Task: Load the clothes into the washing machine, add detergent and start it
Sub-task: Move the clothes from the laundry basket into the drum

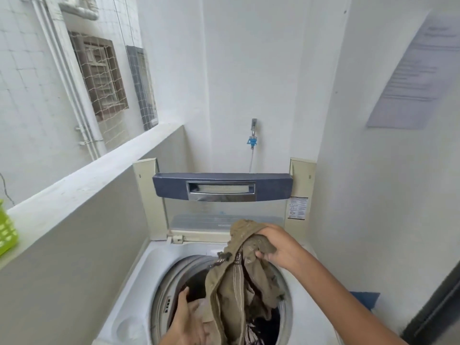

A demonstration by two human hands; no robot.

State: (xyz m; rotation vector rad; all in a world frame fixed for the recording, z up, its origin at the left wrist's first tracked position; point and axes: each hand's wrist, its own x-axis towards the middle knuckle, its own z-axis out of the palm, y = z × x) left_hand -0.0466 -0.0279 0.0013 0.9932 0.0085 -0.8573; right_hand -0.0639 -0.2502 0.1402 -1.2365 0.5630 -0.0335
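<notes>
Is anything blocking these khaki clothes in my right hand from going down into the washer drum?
Nothing visible blocks them. The lid is up and the drum mouth is open beneath the khaki clothes held by the right hand. The left hand sits in the opening's left side, beside them.

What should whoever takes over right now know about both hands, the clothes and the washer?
Right hand grips a khaki garment hanging into the drum.
Left hand lies on a pale cloth at the drum mouth; its grip is hidden.
Lid up, some clothes already inside.
To do: drop the garment, add detergent (none in view), shut lid, start.
</notes>
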